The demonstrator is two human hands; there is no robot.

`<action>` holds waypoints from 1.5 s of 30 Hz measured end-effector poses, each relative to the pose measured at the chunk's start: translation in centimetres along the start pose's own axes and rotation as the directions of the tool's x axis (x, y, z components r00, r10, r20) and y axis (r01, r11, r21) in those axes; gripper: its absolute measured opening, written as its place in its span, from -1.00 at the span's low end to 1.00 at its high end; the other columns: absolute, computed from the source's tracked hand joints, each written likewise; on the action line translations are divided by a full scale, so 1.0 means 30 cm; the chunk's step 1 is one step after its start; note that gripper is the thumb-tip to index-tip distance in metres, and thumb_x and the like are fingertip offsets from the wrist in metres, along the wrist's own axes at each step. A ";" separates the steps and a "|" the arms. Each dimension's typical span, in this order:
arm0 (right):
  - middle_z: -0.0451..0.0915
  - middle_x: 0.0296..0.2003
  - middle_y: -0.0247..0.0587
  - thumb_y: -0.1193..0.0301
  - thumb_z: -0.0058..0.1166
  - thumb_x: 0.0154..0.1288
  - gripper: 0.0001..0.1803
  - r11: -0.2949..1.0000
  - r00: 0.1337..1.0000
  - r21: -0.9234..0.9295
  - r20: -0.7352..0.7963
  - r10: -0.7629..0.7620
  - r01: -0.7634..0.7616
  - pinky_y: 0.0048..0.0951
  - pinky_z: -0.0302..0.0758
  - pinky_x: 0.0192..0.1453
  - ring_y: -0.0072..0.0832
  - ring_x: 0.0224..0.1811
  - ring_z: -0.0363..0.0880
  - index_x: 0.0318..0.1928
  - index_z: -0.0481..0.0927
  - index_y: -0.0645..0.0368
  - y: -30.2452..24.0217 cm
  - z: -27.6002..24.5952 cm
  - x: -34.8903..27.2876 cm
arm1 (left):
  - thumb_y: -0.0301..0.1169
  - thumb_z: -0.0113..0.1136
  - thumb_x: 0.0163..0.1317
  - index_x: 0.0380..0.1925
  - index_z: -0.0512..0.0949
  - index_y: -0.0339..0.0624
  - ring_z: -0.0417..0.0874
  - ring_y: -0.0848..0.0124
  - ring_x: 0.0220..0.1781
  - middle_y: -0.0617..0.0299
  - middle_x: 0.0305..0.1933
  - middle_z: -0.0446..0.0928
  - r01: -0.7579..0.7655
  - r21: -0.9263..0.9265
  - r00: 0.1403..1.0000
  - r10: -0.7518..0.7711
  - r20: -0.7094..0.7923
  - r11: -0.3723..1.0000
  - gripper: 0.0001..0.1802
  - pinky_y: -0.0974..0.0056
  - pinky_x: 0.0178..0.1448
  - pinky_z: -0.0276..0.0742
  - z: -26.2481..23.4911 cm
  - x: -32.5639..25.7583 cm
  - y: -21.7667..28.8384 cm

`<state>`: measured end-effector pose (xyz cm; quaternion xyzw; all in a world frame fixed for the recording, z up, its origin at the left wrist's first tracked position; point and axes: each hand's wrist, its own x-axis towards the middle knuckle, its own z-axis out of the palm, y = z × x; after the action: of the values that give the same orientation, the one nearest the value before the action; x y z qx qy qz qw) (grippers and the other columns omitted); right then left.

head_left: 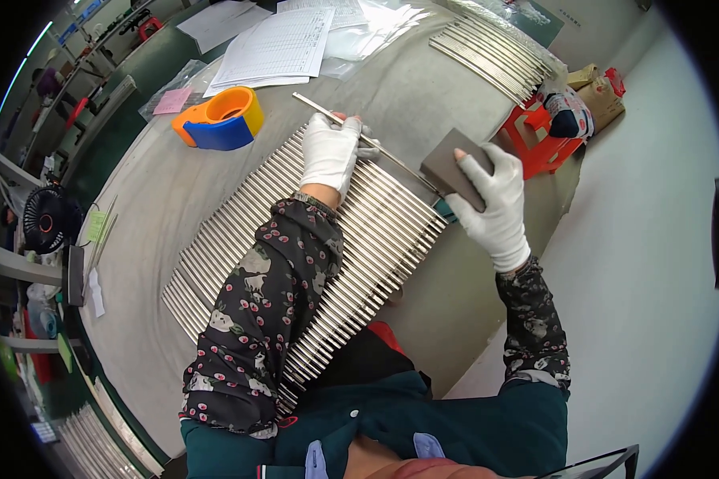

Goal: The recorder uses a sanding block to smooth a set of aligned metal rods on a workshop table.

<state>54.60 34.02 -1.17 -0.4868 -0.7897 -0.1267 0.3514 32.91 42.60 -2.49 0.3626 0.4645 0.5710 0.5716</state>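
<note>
OK, metal strip [315, 107] juts approx. diagonally both sides of L grip [330, 152].

Head-worn fisheye, near, looking down at both hands [329, 153] [499, 203].

- A workshop or small factory floor, by its look.
- Metal rods [391, 211] lie in a close row on a big grey desk [136, 231], with another batch [487, 56] at its far right.
- Work gear: white gloves [327, 156] and patterned oversleeves [268, 287].
- A tape dispenser [222, 133] and printed forms [276, 48] sit on the desk's far side.
- Beyond the left edge: a black fan [48, 219], more work surfaces, a person [49, 82] at far left and a strip light [25, 69].
</note>
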 end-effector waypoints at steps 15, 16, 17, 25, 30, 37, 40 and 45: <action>0.42 -0.05 0.09 0.30 0.33 -0.15 -0.44 0.998 0.994 0.019 0.088 -0.069 0.067 -0.14 0.41 0.04 -0.04 -0.06 0.41 -0.01 0.59 0.05 -0.066 0.020 0.050 | -0.49 0.05 0.33 -0.16 0.28 -0.35 0.68 0.30 -0.43 0.04 -0.34 0.54 -0.029 0.054 1.000 0.029 0.004 0.998 -0.80 0.33 -0.38 0.68 -0.002 -0.003 0.004; 0.42 -0.06 0.09 0.29 0.33 -0.15 -0.44 0.985 0.973 0.110 0.171 -0.153 0.136 -0.13 0.41 0.05 -0.03 -0.06 0.41 -0.01 0.59 0.05 -0.096 0.017 0.050 | -0.49 0.05 0.33 -0.16 0.29 -0.35 0.68 0.30 -0.43 0.04 -0.34 0.54 -0.043 0.067 0.999 0.042 0.004 0.997 -0.80 0.34 -0.39 0.68 0.000 -0.011 0.005; 0.43 -0.06 0.08 0.28 0.33 -0.15 -0.44 0.993 0.993 0.080 0.077 -0.091 0.085 -0.12 0.40 0.06 -0.03 -0.04 0.40 -0.01 0.59 0.04 -0.049 0.052 0.045 | -0.48 0.05 0.34 -0.17 0.30 -0.35 0.67 0.32 -0.44 0.05 -0.34 0.55 -0.031 0.032 0.999 0.031 -0.015 0.999 -0.80 0.35 -0.40 0.67 0.004 -0.018 0.009; 0.42 -0.04 0.12 0.31 0.31 -0.12 -0.46 0.996 0.999 -0.085 0.048 0.026 -0.021 -0.16 0.40 0.11 -0.05 -0.02 0.40 -0.01 0.60 0.05 -0.006 0.070 0.091 | -0.49 0.11 0.29 -0.19 0.30 -0.27 0.58 0.44 -0.57 0.10 -0.43 0.58 -0.046 0.119 0.998 0.051 -0.040 0.992 -0.80 0.40 -0.51 0.46 0.008 -0.018 0.006; 0.43 -0.06 0.10 0.28 0.28 -0.10 -0.48 0.981 0.978 0.110 0.114 -0.174 0.162 -0.16 0.42 0.07 -0.05 0.00 0.40 -0.01 0.59 0.04 -0.106 0.075 0.112 | -0.43 0.13 0.31 -0.21 0.35 -0.25 0.38 0.59 -0.66 0.15 -0.43 0.59 -0.056 0.111 0.996 0.063 -0.061 0.992 -0.81 0.49 -0.57 0.32 0.008 -0.002 -0.015; 0.42 -0.05 0.12 0.28 0.30 -0.10 -0.47 0.981 0.976 0.074 0.116 -0.185 0.177 -0.12 0.43 0.03 -0.03 -0.05 0.43 0.00 0.60 -0.01 -0.105 0.081 0.123 | -0.39 0.22 0.23 -0.28 0.42 -0.29 0.61 0.44 -0.46 0.15 -0.46 0.61 -0.091 0.213 0.990 0.112 -0.089 0.973 -0.78 0.34 -0.35 0.48 -0.004 0.009 -0.035; 0.42 -0.04 0.12 0.26 0.31 -0.12 -0.47 0.975 0.997 -0.215 0.045 0.070 -0.059 -0.13 0.44 0.02 -0.03 -0.05 0.42 -0.01 0.60 0.00 0.000 0.078 0.165 | -0.41 0.22 0.23 -0.27 0.41 -0.29 0.61 0.44 -0.46 0.15 -0.45 0.61 -0.166 0.303 0.978 0.195 -0.069 0.938 -0.79 0.34 -0.36 0.49 -0.003 0.028 -0.026; 0.42 -0.07 0.09 0.25 0.30 -0.09 -0.46 0.993 0.992 -0.028 0.055 -0.116 0.117 -0.15 0.44 0.01 -0.05 -0.07 0.43 0.01 0.59 0.01 -0.061 0.089 0.127 | -0.41 0.21 0.23 -0.22 0.41 -0.29 0.54 0.50 -0.51 0.17 -0.45 0.61 -0.129 0.237 0.985 0.151 -0.080 0.963 -0.77 0.40 -0.38 0.45 -0.016 0.023 -0.045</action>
<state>50.81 37.17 -0.25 -0.4485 -0.8237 -0.1464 0.3145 32.84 43.13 -3.99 0.4303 0.5282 0.5691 0.4605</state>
